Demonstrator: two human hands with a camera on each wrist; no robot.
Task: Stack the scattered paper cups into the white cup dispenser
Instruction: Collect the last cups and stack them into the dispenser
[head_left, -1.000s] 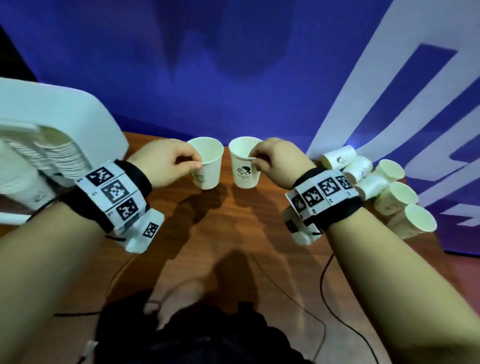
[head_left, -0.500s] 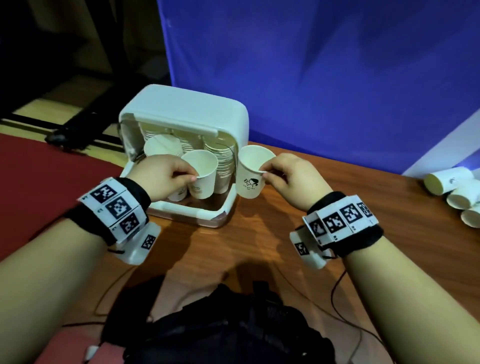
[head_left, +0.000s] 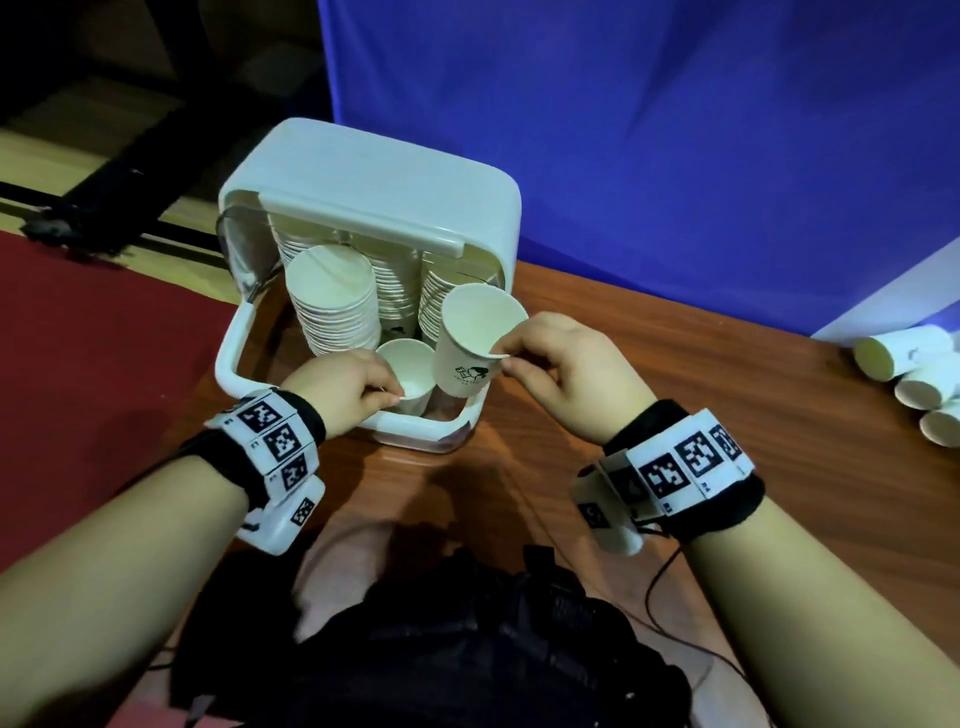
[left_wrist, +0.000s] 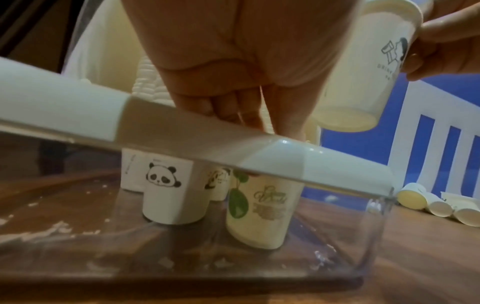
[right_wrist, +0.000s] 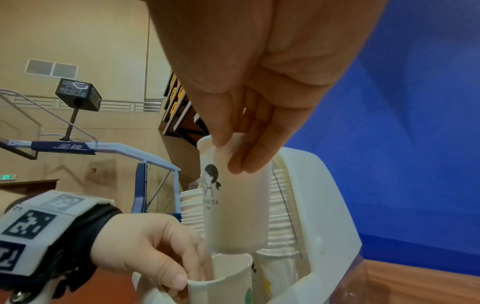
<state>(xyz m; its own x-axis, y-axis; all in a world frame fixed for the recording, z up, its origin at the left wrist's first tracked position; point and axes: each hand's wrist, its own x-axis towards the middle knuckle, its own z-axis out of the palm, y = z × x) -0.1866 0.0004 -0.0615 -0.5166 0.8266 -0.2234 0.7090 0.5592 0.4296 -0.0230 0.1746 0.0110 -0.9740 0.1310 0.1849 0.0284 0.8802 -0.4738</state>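
Blue backdrop behind, wooden table under everything, and the white cup dispenser sits at the table's left edge with its front open toward the person. 3 tall stacks are packed inside it already.

Left hand pinches the rim of a leaf-print cup with thumb and fingertips, and that cup sits low in the dispenser's clear front tray, right beside a panda cup. From the left wrist view it looks about on the tray floor, but I can't tell if it's actually touching down. Right hand grips a printed cup by the rim, fingers curled over the edge, holding it tilted just above and to the right of the other one.

Stuff that could go sideways, my guess: that upper cup is tilted, so if it drops in crooked it could jam on the lower rim instead of nesting. A rim pinch is a weak hold too, and paper rims crush. The 2 hands are crowded at the tray's front edge, so a knuckle could bump the stacks. More loose cups lie on their sides at the table's right edge, so plenty left.
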